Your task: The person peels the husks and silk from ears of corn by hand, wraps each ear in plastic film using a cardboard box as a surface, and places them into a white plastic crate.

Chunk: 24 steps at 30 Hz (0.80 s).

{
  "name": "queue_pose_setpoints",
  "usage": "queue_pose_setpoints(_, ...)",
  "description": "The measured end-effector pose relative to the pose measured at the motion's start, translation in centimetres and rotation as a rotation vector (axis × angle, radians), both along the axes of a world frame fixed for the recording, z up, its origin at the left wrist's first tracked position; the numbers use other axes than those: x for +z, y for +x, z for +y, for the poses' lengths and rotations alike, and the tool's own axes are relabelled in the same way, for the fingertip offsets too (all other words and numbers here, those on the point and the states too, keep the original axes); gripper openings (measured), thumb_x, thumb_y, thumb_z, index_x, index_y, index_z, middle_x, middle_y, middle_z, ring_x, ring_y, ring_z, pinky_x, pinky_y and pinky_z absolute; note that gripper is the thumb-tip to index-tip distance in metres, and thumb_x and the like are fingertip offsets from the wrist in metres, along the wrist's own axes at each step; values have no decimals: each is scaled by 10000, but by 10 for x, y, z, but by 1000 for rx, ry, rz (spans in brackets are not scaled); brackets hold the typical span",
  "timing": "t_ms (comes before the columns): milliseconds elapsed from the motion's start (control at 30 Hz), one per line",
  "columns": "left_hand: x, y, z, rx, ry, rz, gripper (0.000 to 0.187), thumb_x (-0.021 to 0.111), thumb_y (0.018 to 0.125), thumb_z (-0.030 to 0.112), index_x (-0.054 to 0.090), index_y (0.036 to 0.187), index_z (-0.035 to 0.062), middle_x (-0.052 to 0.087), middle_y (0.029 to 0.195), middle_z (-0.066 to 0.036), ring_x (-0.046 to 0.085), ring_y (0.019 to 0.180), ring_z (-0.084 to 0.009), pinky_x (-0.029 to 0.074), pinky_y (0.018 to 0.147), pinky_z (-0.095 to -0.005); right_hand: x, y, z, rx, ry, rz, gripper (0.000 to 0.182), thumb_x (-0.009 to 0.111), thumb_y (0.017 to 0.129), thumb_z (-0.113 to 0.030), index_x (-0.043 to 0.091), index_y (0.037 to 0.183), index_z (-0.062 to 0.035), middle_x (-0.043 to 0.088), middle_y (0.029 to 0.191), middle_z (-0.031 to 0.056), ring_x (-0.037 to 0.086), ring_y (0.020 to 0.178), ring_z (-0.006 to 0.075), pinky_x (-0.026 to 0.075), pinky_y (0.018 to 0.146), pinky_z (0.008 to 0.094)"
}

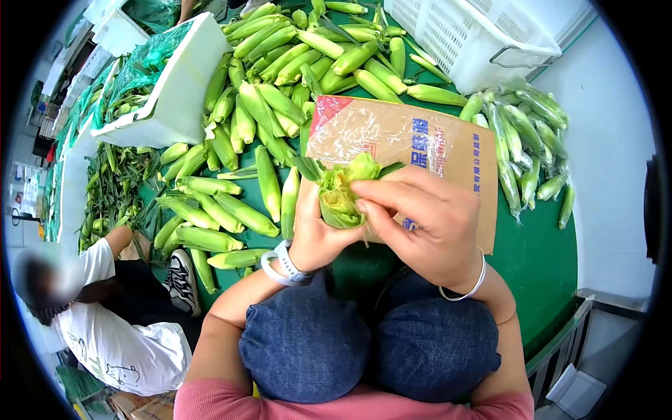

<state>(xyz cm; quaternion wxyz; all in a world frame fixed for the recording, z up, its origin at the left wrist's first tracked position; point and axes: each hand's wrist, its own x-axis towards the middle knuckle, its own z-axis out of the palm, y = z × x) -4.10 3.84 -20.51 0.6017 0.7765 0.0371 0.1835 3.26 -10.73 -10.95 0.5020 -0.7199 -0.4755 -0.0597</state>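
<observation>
My left hand is wrapped around an ear of corn in its green husk, held with its leafy tip up toward the camera. Over that tip, my right hand has thumb and forefinger pinched at the edge of the husk leaves. Both hands are above my knees, in front of a cardboard sheet with blue print and clear plastic film on it. Just left of my left hand lie loose husked ears.
A large pile of corn covers the far side of the green surface. Bagged ears lie right, below a white crate. At left are a foam box, leaf scraps and a seated person.
</observation>
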Motion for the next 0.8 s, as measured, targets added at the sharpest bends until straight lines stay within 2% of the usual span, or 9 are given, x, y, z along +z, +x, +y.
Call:
queue_pose_setpoints(67, -2, 0, -2, 10, -10, -4, 493, 745, 621, 66, 524, 1058, 10, 521, 1000, -111, 523, 939, -248, 427, 821, -345, 0, -2, 1, -150, -36, -3, 154, 663, 727, -42, 648, 881, -37, 600, 764, 65, 607, 633, 219, 473, 539, 304)
queue_pose_setpoints(167, 2, 2, -6, 38, -61, -31, 487, 745, 619, 67, 525, 1049, 10, 531, 994, -123, 527, 931, -267, 428, 811, -353, 3, -2, 2, -157, -52, -67, 170, 662, 732, -50, 642, 901, -42, 591, 760, 60, 603, 627, 217, 471, 533, 304)
queue_pose_setpoints(267, 1, 2, -6, 63, 66, -32, 501, 756, 607, 75, 527, 1047, 11, 550, 984, -133, 542, 903, -281, 438, 784, -356, 1, -1, 4, -147, -23, -114, 167, 658, 734, -57, 634, 898, -46, 582, 753, 59, 600, 626, 219, 470, 534, 309)
queue_pose_setpoints(333, 4, 3, -2, 45, 296, -72, 502, 766, 597, 84, 535, 1037, 15, 572, 957, -134, 556, 860, -290, 449, 752, -361, 1, -1, 4, -151, -40, -106, 160, 658, 730, -58, 630, 888, -47, 583, 758, 58, 600, 629, 222, 471, 536, 311)
queue_pose_setpoints(467, 0, 3, 0, 39, 237, -57, 482, 771, 602, 96, 543, 1019, 16, 584, 922, -129, 568, 831, -294, 455, 731, -360, 2, 0, 3, -127, -54, -75, 150, 656, 718, -55, 621, 864, -46, 579, 759, 60, 599, 631, 233, 472, 542, 319)
queue_pose_setpoints(633, 12, 6, -3, 100, 370, -134, 431, 756, 632, 92, 546, 1000, 13, 582, 912, -144, 580, 811, -308, 459, 716, -353, -3, 4, 5, -134, -6, -19, 155, 660, 707, -54, 620, 856, -50, 580, 761, 68, 598, 627, 239, 474, 545, 320)
queue_pose_setpoints(800, 12, 7, -3, 93, 342, -110, 426, 750, 639, 87, 539, 1000, 8, 577, 912, -145, 582, 819, -312, 460, 718, -353, -5, 3, 10, -155, 23, -6, 139, 660, 700, -52, 617, 832, -49, 584, 760, 76, 599, 615, 236, 478, 542, 318)
